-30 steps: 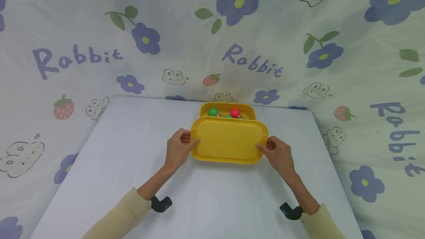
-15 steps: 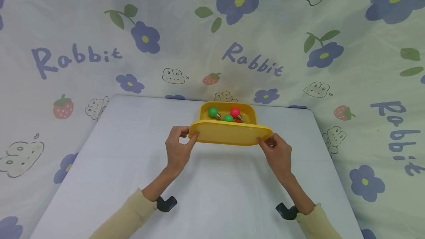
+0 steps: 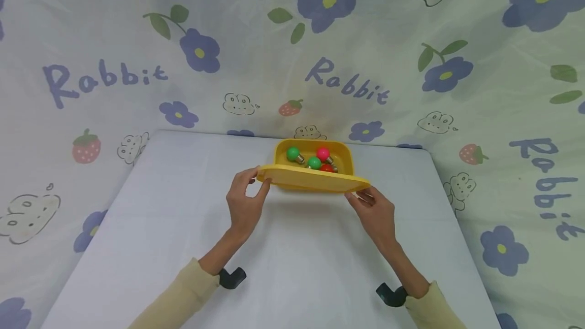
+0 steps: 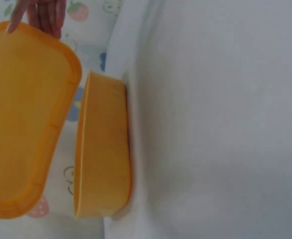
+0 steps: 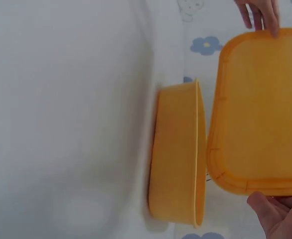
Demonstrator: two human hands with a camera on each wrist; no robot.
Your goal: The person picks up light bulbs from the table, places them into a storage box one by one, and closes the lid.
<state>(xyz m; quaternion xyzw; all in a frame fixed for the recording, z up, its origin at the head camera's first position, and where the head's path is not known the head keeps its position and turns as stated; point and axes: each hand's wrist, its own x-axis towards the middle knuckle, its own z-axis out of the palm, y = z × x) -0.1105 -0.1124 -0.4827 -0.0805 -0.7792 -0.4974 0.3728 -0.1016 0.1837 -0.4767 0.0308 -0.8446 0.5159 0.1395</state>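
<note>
Both hands hold a yellow plastic lid (image 3: 313,178), one at each short end. My left hand (image 3: 244,202) pinches its left end, thumb on the near face. At the other end, my right hand (image 3: 377,215) grips the edge between thumb and fingers. Tilted and seen nearly edge-on in the head view, the lid overlaps the near side of a yellow box (image 4: 103,149), apart from its rim in both wrist views. Inside lie small light bulbs with metal bases: a green bulb (image 3: 293,154), another green bulb (image 3: 314,162), a pink bulb (image 3: 323,154) and a red bulb (image 3: 326,168).
The box stands at the back edge of a table with a white cover (image 3: 192,192). Behind it hangs a curtain (image 3: 256,55) printed with flowers, rabbits and strawberries. A black curved piece (image 3: 233,278) sits at each wrist.
The lid has tipped from facing the head camera to nearly edge-on, its lower edge rising towards the box. More of the bulbs now shows. Both hands have moved slightly along with it.
</note>
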